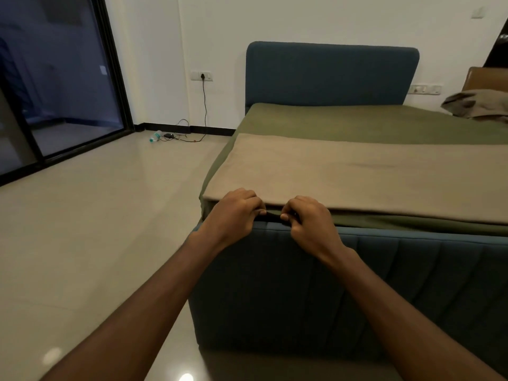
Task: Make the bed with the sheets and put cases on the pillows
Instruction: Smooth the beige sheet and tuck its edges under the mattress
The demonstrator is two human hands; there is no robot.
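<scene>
A green sheet (343,122) covers the mattress of a blue bed, and a tan sheet (357,177) lies flat over its near half. At the foot of the bed, near the left corner, my left hand (233,213) and my right hand (310,224) sit close together. Both have curled fingers pinching the green sheet's edge where it meets the blue footboard (357,284). The fingertips are partly hidden in the gap. A crumpled tan cloth (478,104) lies at the bed's far right edge.
The blue headboard (330,75) stands against the white wall. On the glossy floor to the left lie a water bottle (155,136) and a cable (204,105) plugged into a wall socket. A dark sliding glass door (60,78) fills the left side.
</scene>
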